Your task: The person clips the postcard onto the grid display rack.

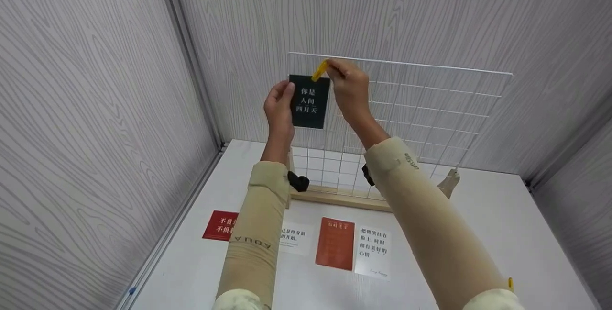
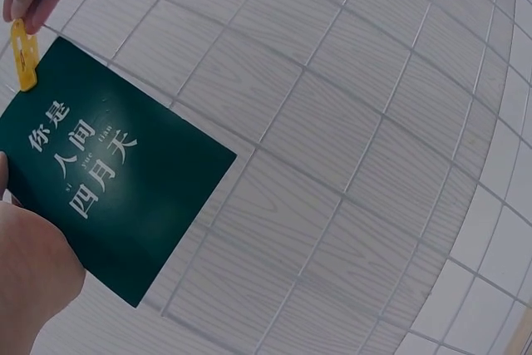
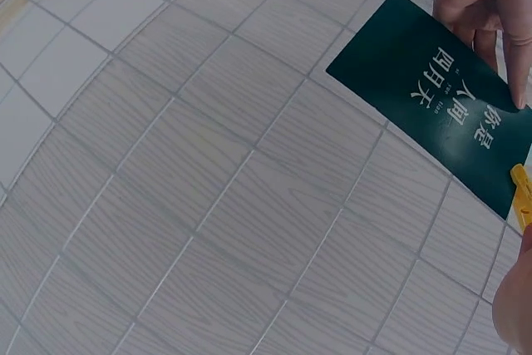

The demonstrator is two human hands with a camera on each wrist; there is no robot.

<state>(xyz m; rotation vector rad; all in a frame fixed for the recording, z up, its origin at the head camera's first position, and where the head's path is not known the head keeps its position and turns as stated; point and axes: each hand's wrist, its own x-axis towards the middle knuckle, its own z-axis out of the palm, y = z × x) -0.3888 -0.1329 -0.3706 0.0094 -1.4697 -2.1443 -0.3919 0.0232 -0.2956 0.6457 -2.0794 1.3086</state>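
A dark green card [image 1: 310, 117] with white Chinese characters stands upright at the upper left of a white wire grid [image 1: 400, 62]. My left hand [image 1: 278, 109] holds it by its left edge, thumb on the front. At the card's top edge is a yellow plastic clip [image 1: 320, 70], its upper end pinched by my right hand [image 1: 351, 89]. The left wrist view shows the lower end of the clip [image 2: 26, 60] over the border of the card [image 2: 170, 189]. Whether the clip also bites a grid wire cannot be made out.
The grid stands in a wooden base [image 1: 344, 201] on a white table [image 1: 177, 271]. In front lie a red card [image 1: 219, 225], partly behind my left sleeve, an orange-red card [image 1: 335, 245] and white printed cards [image 1: 373, 261]. Another yellow piece [image 1: 510, 283] shows beside my right sleeve.
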